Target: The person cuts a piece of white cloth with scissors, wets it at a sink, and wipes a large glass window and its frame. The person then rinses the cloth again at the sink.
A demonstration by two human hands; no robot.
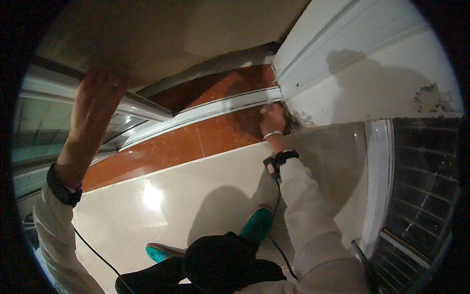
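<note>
My left hand (101,90) lies over the white frame (145,110) of a glazed panel at the left. Its fingers reach past the frame's dark edge into shadow. At the far right end of a white track (231,102), my right hand (273,119) is low over a strip of reddish-brown tile (176,147), close to the wall corner. The right fingers are blurred. A small pale spot shows by them, and I cannot tell whether they hold anything. The track runs lengthwise along the brown tile.
A beige sheet (176,29) with a curved lower edge hangs beyond the track. The white wall (352,84) at right has flaking paint (433,97). A dark slatted panel (422,176) stands lower right. Black cables (97,251) trail near my green shoes (258,222) on glossy cream tile (121,213).
</note>
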